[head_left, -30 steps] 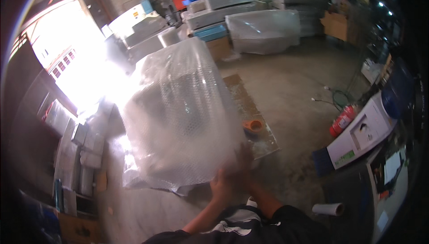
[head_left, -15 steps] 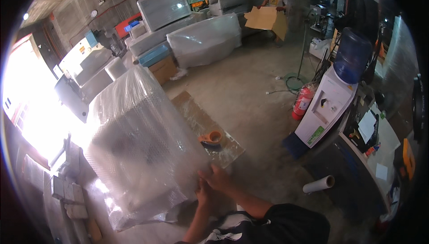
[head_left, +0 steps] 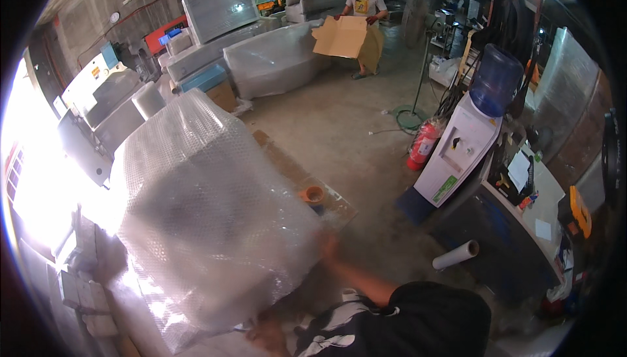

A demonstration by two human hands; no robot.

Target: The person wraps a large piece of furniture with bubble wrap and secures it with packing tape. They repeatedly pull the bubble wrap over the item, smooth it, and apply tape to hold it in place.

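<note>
A large bulky load under clear bubble wrap (head_left: 215,226) fills the space before me; what lies inside shows only as a blurred pale and dark shape. At the wrap's lower edge, close to my body, my left hand (head_left: 268,333) has its fingers closed on the film. My right hand (head_left: 330,247) is against the wrap's right side, smeared by motion, so its fingers cannot be made out. Just beyond that hand an orange tape dispenser (head_left: 313,195) rests on a worn brown board (head_left: 339,208).
Ahead, a person (head_left: 363,5) holds a cardboard sheet (head_left: 343,37) near several wrapped furniture pieces (head_left: 274,60). On the right stand a fire extinguisher (head_left: 423,145), a water dispenser (head_left: 457,151) and a cluttered desk (head_left: 542,194). A white film roll (head_left: 455,255) lies by the desk.
My hands were together at the wrap's right corner; the left has dropped to the lower edge and the right has moved slightly right. The wrap spreads wider. The person with cardboard shows more fully.
</note>
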